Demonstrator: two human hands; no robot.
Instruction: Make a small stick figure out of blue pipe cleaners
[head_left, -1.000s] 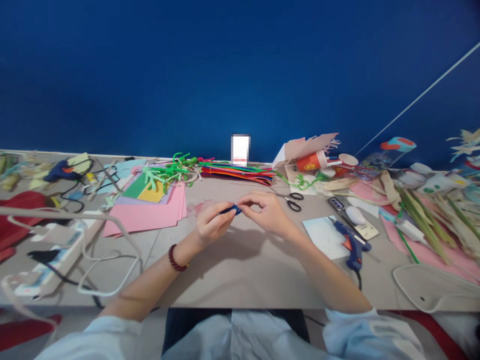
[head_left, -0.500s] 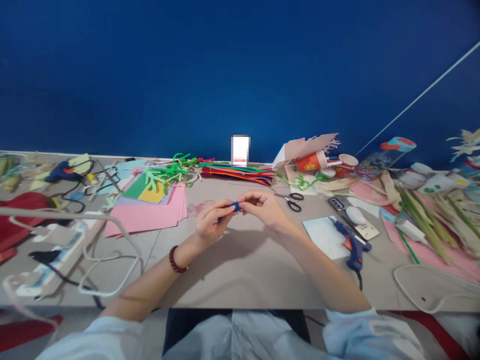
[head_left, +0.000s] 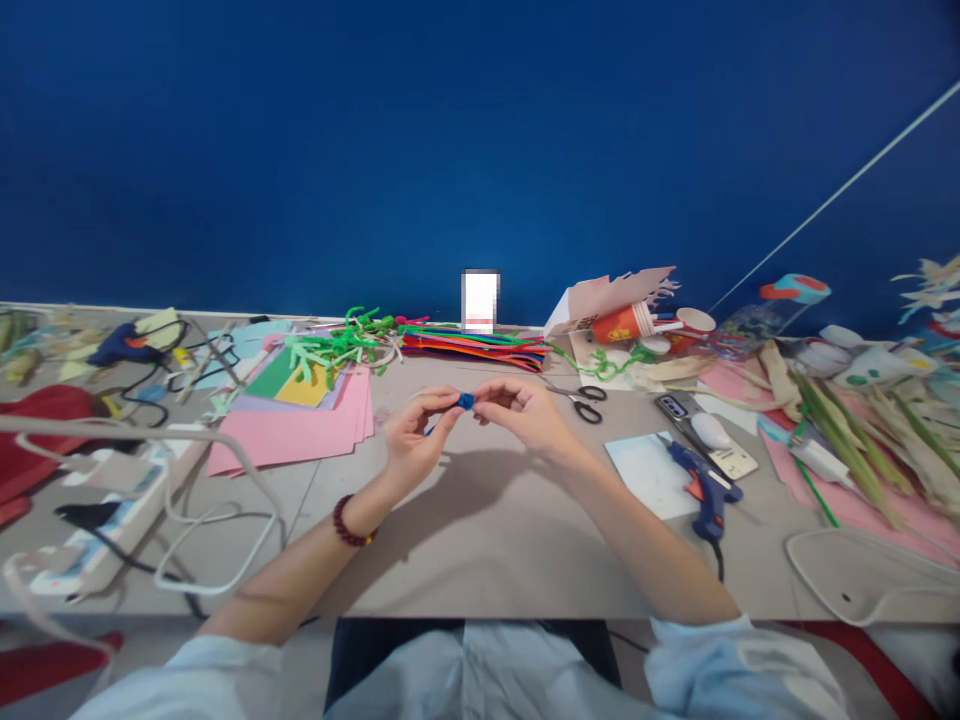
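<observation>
Above the middle of the table, a blue pipe cleaner point(head_left: 466, 401) is bunched into a small tight coil. My left hand point(head_left: 418, 432) pinches it between thumb and fingers, and a bit of blue shows below these fingers. From the other side, my right hand point(head_left: 523, 415) has its thumb and fingertips closed at the coil's right edge; the part they grip is mostly hidden. Behind the hands lies a bundle of coloured pipe cleaners point(head_left: 472, 350). Black-handled scissors point(head_left: 589, 403) rest just beyond my right hand.
On the right are a blue glue gun point(head_left: 706, 485) by a white sheet point(head_left: 645, 470), a phone point(head_left: 731, 458), paper cups point(head_left: 626, 323) and dried husks. Leftward lie pink paper point(head_left: 289, 435), green pipe-cleaner pieces point(head_left: 330, 355) and a power strip point(head_left: 124, 520) with looping cables.
The blue coil has shifted slightly left and turned with my left hand, whose thumb and fingers are now spread wider around it. My right hand stays nearly in place.
</observation>
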